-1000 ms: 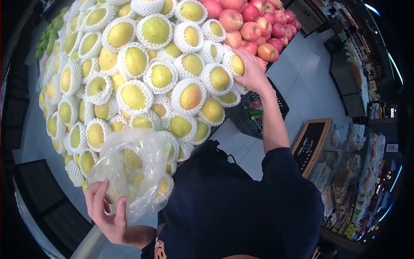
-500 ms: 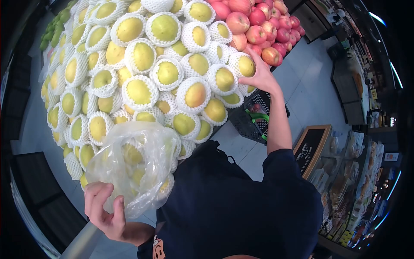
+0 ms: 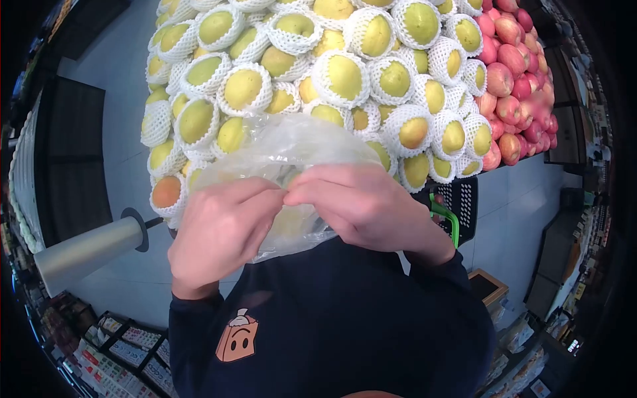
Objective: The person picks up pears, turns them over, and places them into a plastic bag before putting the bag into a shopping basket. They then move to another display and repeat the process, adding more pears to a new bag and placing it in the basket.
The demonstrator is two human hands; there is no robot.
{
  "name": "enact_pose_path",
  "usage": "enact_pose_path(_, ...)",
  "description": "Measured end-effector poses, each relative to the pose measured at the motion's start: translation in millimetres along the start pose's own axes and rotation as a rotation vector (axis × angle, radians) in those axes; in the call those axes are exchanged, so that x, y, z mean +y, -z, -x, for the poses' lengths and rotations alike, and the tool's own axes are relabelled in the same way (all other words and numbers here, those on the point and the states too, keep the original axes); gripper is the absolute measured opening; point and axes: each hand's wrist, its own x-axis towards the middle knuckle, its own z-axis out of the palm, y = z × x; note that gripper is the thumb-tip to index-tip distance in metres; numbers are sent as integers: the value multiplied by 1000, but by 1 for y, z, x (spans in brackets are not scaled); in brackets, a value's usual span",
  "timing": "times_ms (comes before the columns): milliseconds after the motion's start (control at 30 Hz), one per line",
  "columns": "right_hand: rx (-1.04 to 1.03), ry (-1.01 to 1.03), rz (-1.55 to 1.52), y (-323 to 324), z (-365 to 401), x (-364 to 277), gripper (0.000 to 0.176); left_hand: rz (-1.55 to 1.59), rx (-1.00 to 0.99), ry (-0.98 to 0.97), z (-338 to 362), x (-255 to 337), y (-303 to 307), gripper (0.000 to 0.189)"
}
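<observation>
Both hands are up close together in front of the chest. The left hand (image 3: 222,229) and the right hand (image 3: 361,205) are each pinched onto the edge of the thin clear plastic bag (image 3: 292,142), fingertips nearly touching where they meet. The bag balloons up and away from them, right in front of the heap of pears (image 3: 345,76) in white foam nets.

My read is that they're working the mouth of the bag apart. What helps here:
- Rub the two layers against each other between thumb and finger instead of tugging.
- Keep the pinch right at the rim.
- Pull sideways gently so the film doesn't tear.

What you can't really see:
- The thumbs are tucked behind the fingers, so I can't tell if the layers have actually separated.
- The film is crumpled and see-through, so it's hard to say if anything is inside or if the yellow is just the pears behind it.
- The black basket (image 3: 458,205) with the green handle is half hidden by the right forearm.
- The red apples (image 3: 507,109) get squashed by the lens at the right edge.
- The roll (image 3: 86,252) on the left is cut off at its far end.
</observation>
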Motion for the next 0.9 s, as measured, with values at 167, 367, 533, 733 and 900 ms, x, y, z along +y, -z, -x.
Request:
enact_pose_path(167, -120, 84, 324, -27, 3, 29, 32, -102, -23, 163, 22, -11, -1, 15)
enact_pose_path(367, -433, 60, 250, -54, -25, 34, 18, 77, -10, 113, 30, -12, 4, 18)
enact_pose_path(533, -411, -128, 34, -65, -13, 38, 13, 284, -49, -40, 39, -10, 15, 20)
enact_pose_path(733, -762, -242, 163, -71, -34, 32, 25, 346, -34, -139, 33, -8, 8, 19)
enact_pose_path(900, -565, -130, -320, -88, -4, 60, 26, 363, -17, -123, 26, -10, 4, 20)
